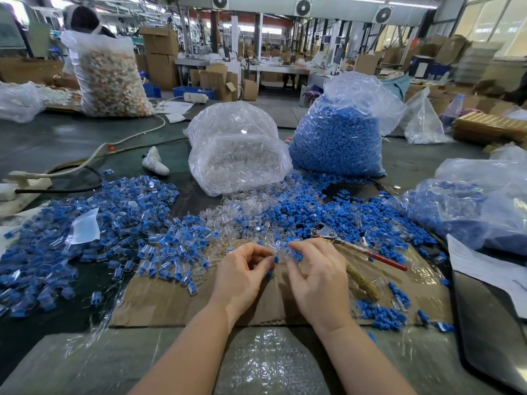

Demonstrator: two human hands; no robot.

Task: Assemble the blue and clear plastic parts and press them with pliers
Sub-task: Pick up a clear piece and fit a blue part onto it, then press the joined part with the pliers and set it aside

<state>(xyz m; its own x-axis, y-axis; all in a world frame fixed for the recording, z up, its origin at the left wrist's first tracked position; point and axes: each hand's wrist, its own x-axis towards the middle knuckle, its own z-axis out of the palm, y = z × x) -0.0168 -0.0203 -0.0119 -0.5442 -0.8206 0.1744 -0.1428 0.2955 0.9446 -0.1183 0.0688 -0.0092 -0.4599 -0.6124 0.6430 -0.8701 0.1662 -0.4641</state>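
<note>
Head view, left to right: far left, one tall clear sack of pale orange-and-white pieces (111,81), with one dark-clothed person (84,19) behind. Nearer, one broad heap of assembled blue-and-clear parts (94,240), too many to count, strewn over dark table (57,143) and onto cardboard sheet (176,300). At centre, two hands above that cardboard: left hand (242,276) curled, fingertips pinching one small blue part (276,259); right hand (315,276) curled likewise, fingertips closed on a clear part (282,249), barely discernible, the two pieces touching between both hands. Behind, two upright bags: one of clear parts (236,158), one of blue parts (339,138), with loose blue and clear pieces spilled at their feet. Just right of right hand, one pair of red-handled pliers (359,246) lying flat on cardboard, untouched. Far right, one more bag of blue pieces (467,206), slumped, beside one white paper sheet (490,269).
</note>
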